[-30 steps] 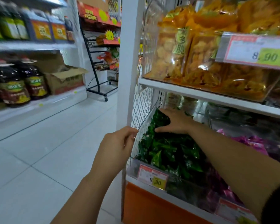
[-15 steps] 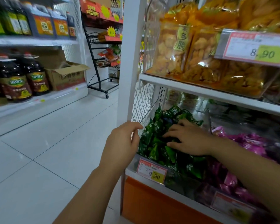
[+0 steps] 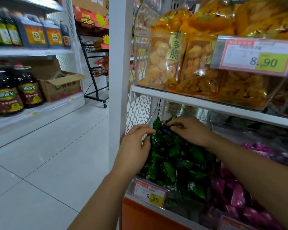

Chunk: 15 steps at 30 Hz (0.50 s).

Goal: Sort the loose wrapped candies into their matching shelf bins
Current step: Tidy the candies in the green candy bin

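Our left hand (image 3: 135,146) has joined our right hand (image 3: 191,131), both pinching green candies (image 3: 173,160) at their twelve o'clock edge; sorting seems underway

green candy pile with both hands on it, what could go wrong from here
The green candies are heaped above the bin's front by the price tag; the left hand and right hand working at the top may tumble some onto the floor.
The purple candies lie right alongside, so loosened green ones could slide in among them.
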Motion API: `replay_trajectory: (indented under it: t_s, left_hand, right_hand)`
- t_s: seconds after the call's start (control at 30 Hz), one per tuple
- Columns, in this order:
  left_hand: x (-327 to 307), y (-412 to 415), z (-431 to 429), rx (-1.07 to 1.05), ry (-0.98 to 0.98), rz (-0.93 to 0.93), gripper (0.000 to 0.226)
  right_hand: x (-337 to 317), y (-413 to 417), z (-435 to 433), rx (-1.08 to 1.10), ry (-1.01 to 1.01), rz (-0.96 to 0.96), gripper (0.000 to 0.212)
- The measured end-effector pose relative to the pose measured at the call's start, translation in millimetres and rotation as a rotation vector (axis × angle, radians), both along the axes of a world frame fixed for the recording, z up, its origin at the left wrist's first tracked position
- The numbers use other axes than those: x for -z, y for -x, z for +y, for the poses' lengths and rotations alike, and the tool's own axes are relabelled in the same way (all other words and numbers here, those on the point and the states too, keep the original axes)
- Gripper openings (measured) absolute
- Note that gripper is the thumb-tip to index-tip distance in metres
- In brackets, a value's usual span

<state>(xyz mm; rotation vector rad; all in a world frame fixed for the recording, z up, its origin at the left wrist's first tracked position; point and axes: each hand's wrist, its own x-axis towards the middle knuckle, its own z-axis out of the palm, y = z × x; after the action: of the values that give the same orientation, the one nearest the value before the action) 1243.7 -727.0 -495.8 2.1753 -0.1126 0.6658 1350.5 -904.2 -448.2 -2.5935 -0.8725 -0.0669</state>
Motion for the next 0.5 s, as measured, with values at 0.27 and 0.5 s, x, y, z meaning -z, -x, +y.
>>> replay_trajectory:
  t_s: [0.27,0.5]
  left_hand:
    - [2,-9,-3,-0.046,0.099,0.003,0.032]
    - [4,-10,-2,-0.044,0.087,-0.018,0.031]
  right_hand:
    - [12,-54,17,0.075,0.297,-0.013,0.027]
    - [19,-62,24,0.084,0.433,-0.199,0.028]
